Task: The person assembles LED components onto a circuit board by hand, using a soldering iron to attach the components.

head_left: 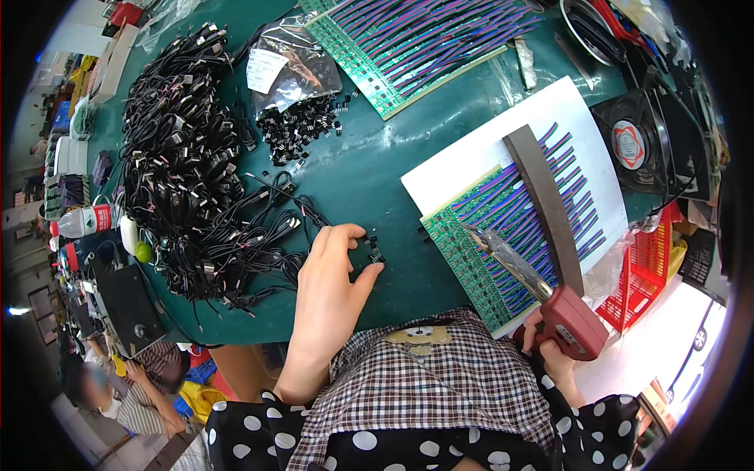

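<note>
My left hand (330,275) rests over the green tabletop with thumb and forefinger apart. Just past its fingertips lie a few small black components (375,251) with metal pins. My right hand (556,357) is wrapped round the handle of a dark red soldering gun (573,323). The gun's metal tip reaches over a green circuit board panel (475,263), but whether it touches cannot be made out. Rows of blue and purple wires (514,224) run from that panel across a white sheet (577,118). A dark flat bar (546,200) lies across the wires.
A big heap of black cables (184,173) covers the left side. Behind are a clear bag (294,63), a pile of small black components (294,129) and a second wired panel (385,86). A black fan (632,145) and red basket (648,271) stand right. Another person (141,400) sits lower left.
</note>
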A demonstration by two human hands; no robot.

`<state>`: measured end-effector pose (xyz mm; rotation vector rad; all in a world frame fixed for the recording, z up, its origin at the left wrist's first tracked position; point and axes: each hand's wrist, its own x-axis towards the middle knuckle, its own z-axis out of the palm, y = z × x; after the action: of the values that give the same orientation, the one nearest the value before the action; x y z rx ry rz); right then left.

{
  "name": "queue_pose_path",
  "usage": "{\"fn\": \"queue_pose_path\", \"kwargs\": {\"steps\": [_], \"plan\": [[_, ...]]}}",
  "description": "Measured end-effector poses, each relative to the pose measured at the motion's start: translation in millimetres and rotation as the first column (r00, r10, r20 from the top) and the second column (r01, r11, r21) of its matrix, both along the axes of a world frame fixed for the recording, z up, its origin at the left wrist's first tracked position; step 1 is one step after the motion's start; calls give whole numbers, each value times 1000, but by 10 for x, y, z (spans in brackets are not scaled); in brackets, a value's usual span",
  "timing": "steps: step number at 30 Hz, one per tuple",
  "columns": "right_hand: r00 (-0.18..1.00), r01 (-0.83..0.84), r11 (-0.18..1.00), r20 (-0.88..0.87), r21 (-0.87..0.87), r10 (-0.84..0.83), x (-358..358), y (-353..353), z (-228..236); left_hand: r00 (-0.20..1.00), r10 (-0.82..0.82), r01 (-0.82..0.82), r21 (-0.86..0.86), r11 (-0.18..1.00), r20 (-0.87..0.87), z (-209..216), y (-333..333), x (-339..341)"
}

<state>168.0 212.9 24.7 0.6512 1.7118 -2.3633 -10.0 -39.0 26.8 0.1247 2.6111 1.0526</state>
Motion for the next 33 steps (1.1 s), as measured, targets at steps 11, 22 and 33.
{"fn": "queue_pose_path", "kwargs": {"steps": [11,22,33], "plan": [[999,-33,999,-43,3,33,9,-29,-16,982,-27,21,-33,999,-188,-201,-10,-13],[997,-48,998,-56,31,50,20,37,-47,978,155,-201,431,880,139,-47,-40,-47],[997,42,999,57,4,-42,-69,26,54,889,-7,-343,675,653,458,-86,359,182]]}}
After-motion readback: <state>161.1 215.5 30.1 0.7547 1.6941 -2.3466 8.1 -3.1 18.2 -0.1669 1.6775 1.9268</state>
